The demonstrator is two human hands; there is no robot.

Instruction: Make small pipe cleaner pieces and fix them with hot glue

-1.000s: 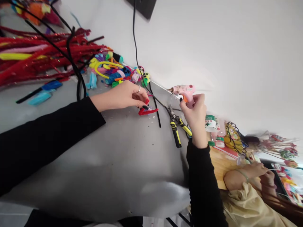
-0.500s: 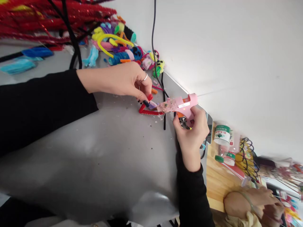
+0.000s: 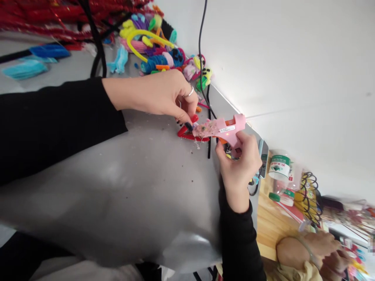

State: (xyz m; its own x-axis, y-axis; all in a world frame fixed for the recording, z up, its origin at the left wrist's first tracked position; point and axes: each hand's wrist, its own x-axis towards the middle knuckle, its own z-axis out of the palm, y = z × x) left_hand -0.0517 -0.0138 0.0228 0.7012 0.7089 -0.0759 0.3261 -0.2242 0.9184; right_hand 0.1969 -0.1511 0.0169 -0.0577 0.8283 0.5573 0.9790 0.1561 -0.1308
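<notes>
A bent red pipe cleaner (image 3: 190, 135) is pinched between the thumb and fingers of my left hand (image 3: 164, 93), above the grey table cover. My right hand (image 3: 238, 168) is wrapped round the handle of a pink glue gun (image 3: 228, 128), with a finger by its orange trigger. The gun's nozzle end, crusted with glue strings, points left and lies right beside my left fingertips and the red piece. Whether the nozzle touches the red piece is hidden.
Colourful pipe cleaner bundles (image 3: 158, 62) and red tinsel stems (image 3: 58, 17) lie at the upper left. A black cord (image 3: 200, 50) runs down to the gun. Plastic bottles (image 3: 279, 168) stand on a wooden table (image 3: 272, 218) at the right, near another person's hands (image 3: 316, 249).
The view has shifted slightly. The gun's nozzle end has come closer to my left fingertips, and the red piece now looks more sharply folded. Both hands keep their hold.
</notes>
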